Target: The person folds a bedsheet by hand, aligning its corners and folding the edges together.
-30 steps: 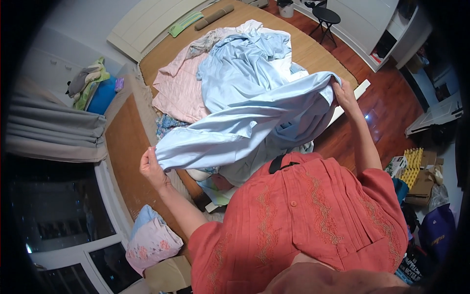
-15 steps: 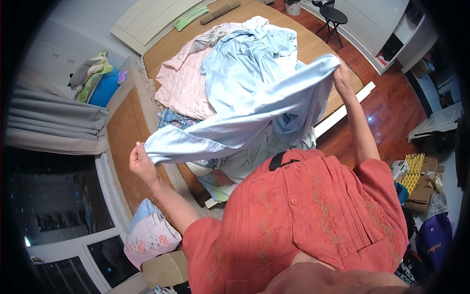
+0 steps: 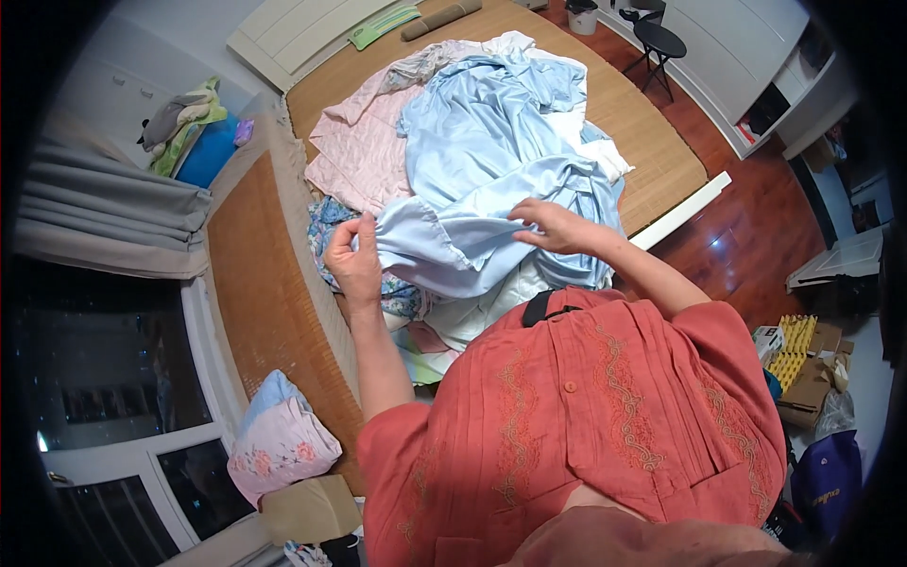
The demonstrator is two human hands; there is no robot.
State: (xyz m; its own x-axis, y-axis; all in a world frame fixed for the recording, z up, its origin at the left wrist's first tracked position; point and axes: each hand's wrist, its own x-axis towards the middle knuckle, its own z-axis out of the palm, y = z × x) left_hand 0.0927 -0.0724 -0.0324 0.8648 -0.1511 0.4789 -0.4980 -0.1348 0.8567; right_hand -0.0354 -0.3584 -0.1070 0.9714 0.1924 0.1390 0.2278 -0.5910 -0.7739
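Observation:
A large, smooth light blue bed sheet (image 3: pixel 472 132) lies bunched over the pile on the bed, and its near part is lifted toward me. My left hand (image 3: pixel 354 260) pinches the left end of this cloth between thumb and fingers. Above the middle of the raised fold hovers my right hand (image 3: pixel 559 229), its fingers curved and apart, holding nothing. Beneath and beside the blue sheet lie a pale pink quilted cloth (image 3: pixel 354 151), a blue floral cloth (image 3: pixel 326 222) and a whitish cloth (image 3: pixel 505 307).
The bed has a tan mat (image 3: pixel 652 142). At its head lie a rolled brown mat (image 3: pixel 441 19) and a green-striped piece (image 3: pixel 385 26). A folded pink floral bundle (image 3: pixel 283 439) sits at lower left, above a beige box (image 3: pixel 312 510). A black stool (image 3: pixel 659 40) stands at far right.
My right hand has let go of the raised right end, which dropped onto the pile, and moved left over the fold. My left hand has moved right and up, still gripping its end.

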